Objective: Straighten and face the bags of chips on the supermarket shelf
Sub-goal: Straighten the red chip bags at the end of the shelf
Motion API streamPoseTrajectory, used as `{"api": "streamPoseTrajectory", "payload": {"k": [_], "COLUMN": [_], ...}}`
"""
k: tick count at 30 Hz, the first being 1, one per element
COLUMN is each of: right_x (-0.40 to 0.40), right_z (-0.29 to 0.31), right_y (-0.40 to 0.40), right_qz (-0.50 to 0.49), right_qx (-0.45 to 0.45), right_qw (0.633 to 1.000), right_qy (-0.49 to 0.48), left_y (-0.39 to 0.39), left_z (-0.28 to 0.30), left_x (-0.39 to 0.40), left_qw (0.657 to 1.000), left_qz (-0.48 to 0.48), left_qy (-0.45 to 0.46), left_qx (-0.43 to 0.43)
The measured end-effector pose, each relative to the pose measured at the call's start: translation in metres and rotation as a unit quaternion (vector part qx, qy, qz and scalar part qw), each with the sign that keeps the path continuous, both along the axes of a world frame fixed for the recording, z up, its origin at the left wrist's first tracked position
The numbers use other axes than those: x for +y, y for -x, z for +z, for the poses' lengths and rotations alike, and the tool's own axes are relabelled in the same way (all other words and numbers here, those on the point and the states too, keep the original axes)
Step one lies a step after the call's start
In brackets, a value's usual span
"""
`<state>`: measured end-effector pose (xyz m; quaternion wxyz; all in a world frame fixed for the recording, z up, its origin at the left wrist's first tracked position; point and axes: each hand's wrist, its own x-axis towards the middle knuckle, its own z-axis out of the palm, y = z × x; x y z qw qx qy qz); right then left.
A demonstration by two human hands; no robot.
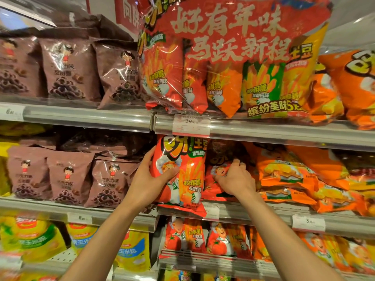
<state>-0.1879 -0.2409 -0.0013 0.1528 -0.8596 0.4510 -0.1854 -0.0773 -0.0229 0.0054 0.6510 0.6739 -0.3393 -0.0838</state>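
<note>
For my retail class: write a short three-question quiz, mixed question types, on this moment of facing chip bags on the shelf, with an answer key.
1. True or false: the left hand grips the upright red bag on the middle shelf.
2. Multiple choice: the right hand rests on
A. a brown bag
B. a red bag lying flat
C. a price tag
3. Fill in: the price tag under the multipack starts with the number ___.

Key
1. True; its thumb lies across the bag's front.
2. B; the flat red bag lies beside the upright one.
3. 19
</note>
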Motion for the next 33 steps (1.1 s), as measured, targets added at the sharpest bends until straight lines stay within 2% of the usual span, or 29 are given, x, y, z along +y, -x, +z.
{"api": "streamPoseTrajectory", "payload": {"k": [10,13,16,22,27,33], "right_x": [0.011,0.01,0.0,-0.021,-0.03,-0.027], "right_z": [-0.002,-0.009,-0.015,-0.02,-0.027,-0.03], "right_y": [0.009,0.0,-0.013,-0.027,-0.032,-0.036], "right_qz": [-0.006,0.011,0.023,0.018,-0.013,-0.014], "right_qx": [-0.199,-0.234,-0.227,-0.114,-0.127,-0.219], "right_qw": [0.978,0.969,0.969,0.99,0.992,0.974], "right_qy": [0.061,0.075,0.089,0.086,-0.018,0.048], "left_y": [0.001,0.0,0.001,0.001,0.001,0.003], "left_z": [0.004,0.005,0.005,0.003,0.001,0.0], "left_x": [-0.001,-0.002,-0.003,-0.006,-0.007,-0.009], "left_qw": [1.0,1.0,1.0,1.0,1.0,1.0], "left_qz": [-0.002,0.001,-0.003,0.002,0.009,0.011], "left_qy": [0.0,-0.005,-0.004,-0.006,-0.008,-0.011], "left_qx": [-0.003,-0.002,-0.002,-0.005,-0.005,-0.006]}}
